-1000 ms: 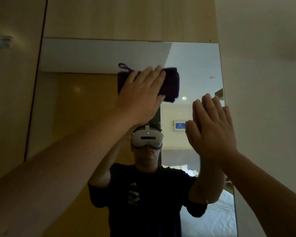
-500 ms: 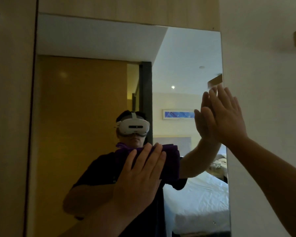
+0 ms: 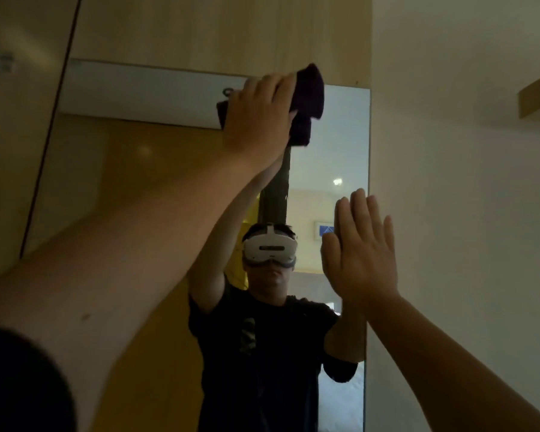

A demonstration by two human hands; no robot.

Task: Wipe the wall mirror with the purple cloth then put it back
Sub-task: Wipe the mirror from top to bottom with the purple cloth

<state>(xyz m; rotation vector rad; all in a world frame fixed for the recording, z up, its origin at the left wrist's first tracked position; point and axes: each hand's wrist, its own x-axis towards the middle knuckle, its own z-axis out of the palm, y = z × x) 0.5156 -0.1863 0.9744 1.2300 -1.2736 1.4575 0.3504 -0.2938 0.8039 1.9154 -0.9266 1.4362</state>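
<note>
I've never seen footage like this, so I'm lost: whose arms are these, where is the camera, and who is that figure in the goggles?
No machine here: a person wears a camera on the head, so you see their own arms reaching forward. They face a wall mirror, and the figure in the headset is their reflection. The left hand presses a dark purple cloth against the glass near the top edge, wiping it. The right hand is open and flat by the mirror's right edge, holding nothing; whether it touches the glass I cannot tell.

Dim warm light, soft blur, edges bowed
</note>
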